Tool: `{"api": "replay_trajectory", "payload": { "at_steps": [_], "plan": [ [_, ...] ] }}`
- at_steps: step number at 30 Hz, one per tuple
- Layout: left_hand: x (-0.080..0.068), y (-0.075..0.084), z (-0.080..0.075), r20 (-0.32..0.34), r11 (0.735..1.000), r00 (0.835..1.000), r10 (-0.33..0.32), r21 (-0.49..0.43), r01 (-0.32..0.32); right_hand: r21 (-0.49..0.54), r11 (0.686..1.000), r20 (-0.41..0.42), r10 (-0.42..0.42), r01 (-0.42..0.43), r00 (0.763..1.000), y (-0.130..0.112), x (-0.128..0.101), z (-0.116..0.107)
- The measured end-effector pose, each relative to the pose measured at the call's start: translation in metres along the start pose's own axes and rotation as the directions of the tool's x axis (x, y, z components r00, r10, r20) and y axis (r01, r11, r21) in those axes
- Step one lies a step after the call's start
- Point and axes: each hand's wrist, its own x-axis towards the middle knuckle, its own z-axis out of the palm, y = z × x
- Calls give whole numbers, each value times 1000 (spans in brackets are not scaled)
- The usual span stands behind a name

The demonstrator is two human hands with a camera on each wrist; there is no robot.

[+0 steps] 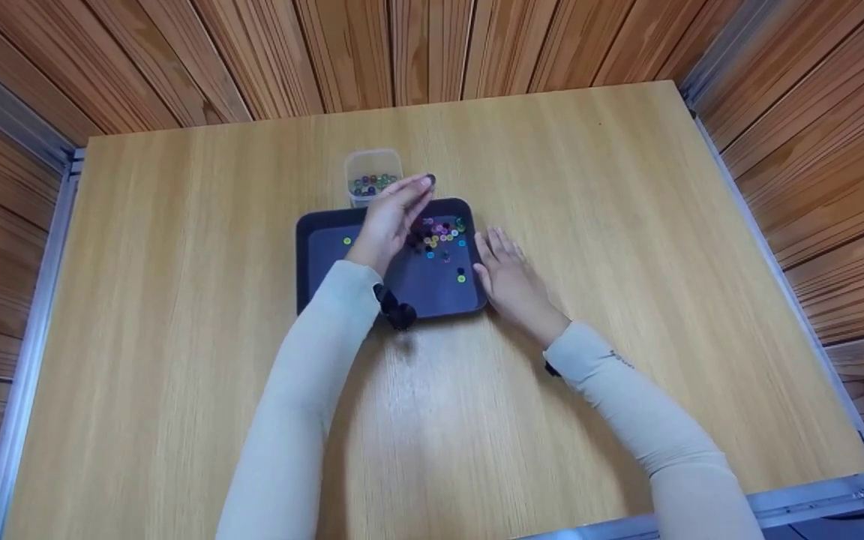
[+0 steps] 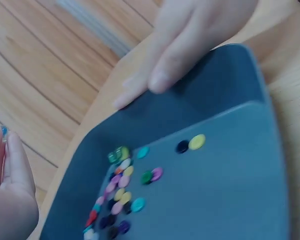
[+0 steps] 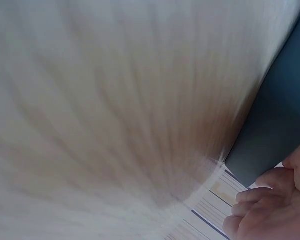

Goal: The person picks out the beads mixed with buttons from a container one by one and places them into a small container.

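My left hand (image 1: 387, 225) is over the back of the dark tray (image 1: 308, 262), beside the clear plastic container. It pinches a small marble (image 2: 4, 130) at the fingertips, dark in the head view and bluish in the left wrist view. Fingers straight, my right hand (image 1: 514, 285) rests against the tray's right wall. Colourful buttons (image 1: 443, 234) lie mostly in the tray's back right part, with a couple of green marbles (image 2: 119, 153) among them. Part of the tray floor is hidden behind the left hand and wrist.
Behind the tray stands the clear container (image 1: 373, 159), holding several marbles (image 1: 372, 184). One yellow button (image 1: 347, 241) lies apart at the tray's left. The wooden table (image 1: 192, 337) is bordered by plank walls (image 1: 432, 52) and metal rails.
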Motion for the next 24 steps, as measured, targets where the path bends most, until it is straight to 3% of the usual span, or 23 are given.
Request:
{"api": "replay_trajectory", "payload": {
  "at_steps": [7,12,15,17,18,20,24],
  "plan": [
    [-1,22,-12,-5,996,997,82,-19,-82,-12,1000,-3,-1,1,1000,0,-1,-1],
    [1,36,-20,-30,993,993,114,24,-113,-11,1000,0,8,-8,1000,0,-1,-1],
    [3,43,-25,-83,984,986,144,121,-134,-5,1000,13,18,-18,1000,0,-1,0],
    [4,47,-30,-128,954,973,192,255,-154,-7,1000,21,24,-24,999,0,0,0],
    [5,49,-32,-143,926,962,234,335,-175,-8,1000,23,27,-27,999,0,0,0],
    [7,52,-37,-157,823,932,327,532,-199,-13,999,20,30,-30,999,0,1,1],
    [11,57,-44,-112,541,874,473,820,-187,-14,1000,15,27,-27,1000,0,1,0]
  ]
}}
